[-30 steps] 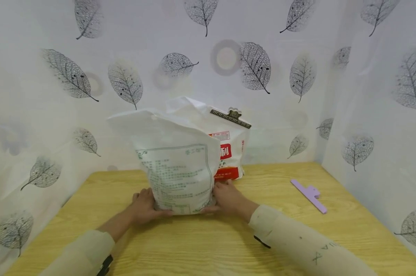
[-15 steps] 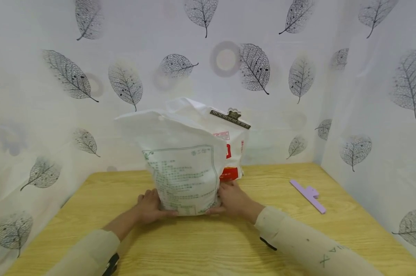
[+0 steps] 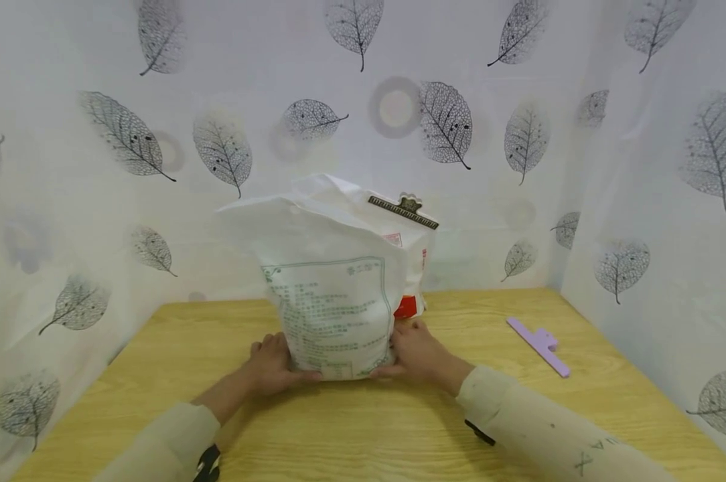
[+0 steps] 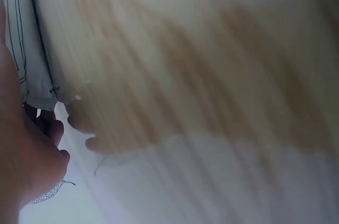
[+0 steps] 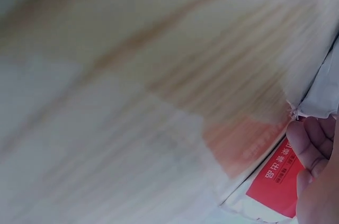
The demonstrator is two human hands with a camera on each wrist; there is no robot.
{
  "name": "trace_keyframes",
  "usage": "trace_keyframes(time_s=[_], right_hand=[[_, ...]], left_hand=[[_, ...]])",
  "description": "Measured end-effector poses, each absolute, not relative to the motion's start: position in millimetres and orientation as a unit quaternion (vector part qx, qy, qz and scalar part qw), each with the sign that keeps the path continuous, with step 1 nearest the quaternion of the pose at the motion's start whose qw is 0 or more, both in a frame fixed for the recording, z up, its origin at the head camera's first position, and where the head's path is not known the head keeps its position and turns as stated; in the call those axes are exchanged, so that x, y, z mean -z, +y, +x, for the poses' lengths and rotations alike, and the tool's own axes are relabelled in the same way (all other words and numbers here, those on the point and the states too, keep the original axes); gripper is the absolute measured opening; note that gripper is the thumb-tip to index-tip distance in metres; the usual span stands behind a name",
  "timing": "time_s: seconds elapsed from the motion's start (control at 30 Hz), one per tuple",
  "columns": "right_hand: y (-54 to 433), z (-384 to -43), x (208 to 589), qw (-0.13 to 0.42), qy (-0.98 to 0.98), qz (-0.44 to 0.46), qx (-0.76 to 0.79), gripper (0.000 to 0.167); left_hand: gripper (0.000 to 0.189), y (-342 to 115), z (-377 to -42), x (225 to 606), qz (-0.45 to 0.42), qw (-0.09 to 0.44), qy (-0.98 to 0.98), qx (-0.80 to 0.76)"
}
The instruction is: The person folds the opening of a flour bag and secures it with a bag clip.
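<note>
A white bag with green print (image 3: 333, 314) stands upright on the table, its loose top leaning left. My left hand (image 3: 272, 367) holds the bag's lower left corner, thumb along the front bottom edge and fingers behind. On the other side my right hand (image 3: 420, 355) grips the lower right corner the same way. The left wrist view shows the left hand (image 4: 32, 150) at the bag's corner (image 4: 39, 75), fingertips under its edge. In the right wrist view the curled fingers of the right hand (image 5: 318, 150) are at the bag's corner (image 5: 320, 91).
Behind it stands a second white bag with red print (image 3: 416, 268), a dark metal clip (image 3: 404, 209) across its top. A lilac bag clip (image 3: 540, 347) lies on the wooden table (image 3: 363, 435) at the right. Leaf-patterned sheeting (image 3: 303, 47) encloses the back and sides.
Both hands have shifted the green-printed bag to the right along the table. It now covers more of the red-printed bag behind, which has stayed in place.
</note>
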State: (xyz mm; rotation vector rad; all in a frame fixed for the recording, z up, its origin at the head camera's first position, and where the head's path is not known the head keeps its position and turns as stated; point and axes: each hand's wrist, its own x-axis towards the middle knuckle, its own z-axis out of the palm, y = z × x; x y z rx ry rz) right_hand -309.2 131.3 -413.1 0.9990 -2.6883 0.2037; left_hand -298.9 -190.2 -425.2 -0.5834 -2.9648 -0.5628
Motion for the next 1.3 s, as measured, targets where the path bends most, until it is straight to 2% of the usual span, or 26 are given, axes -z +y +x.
trace_keyframes(time_s=[0.27, 0.43, 0.67, 0.93, 1.3], right_hand=[[141.2, -303.0, 411.9, 0.145, -0.928, 0.338, -0.055, 0.103], [146.4, -302.7, 411.9, 0.140, -0.930, 0.335, -0.049, 0.101], [156.8, -304.8, 415.6, 0.135, -0.931, 0.335, -0.045, 0.091], [172.4, -304.9, 417.0, 0.127, -0.936, 0.323, -0.058, 0.097], [191.3, -306.0, 421.2, 0.118, -0.939, 0.313, -0.082, 0.094]], left_hand=[[0.101, -177.8, -294.5, 421.7, -0.174, 0.012, -0.970, 0.169], [0.103, -172.6, -293.8, 422.4, -0.171, 0.014, -0.973, 0.157], [0.104, -162.4, -294.1, 421.7, -0.167, 0.018, -0.973, 0.155], [0.104, -148.0, -295.7, 423.6, -0.170, 0.029, -0.974, 0.148], [0.099, -129.5, -296.1, 427.1, -0.176, 0.043, -0.972, 0.147]])
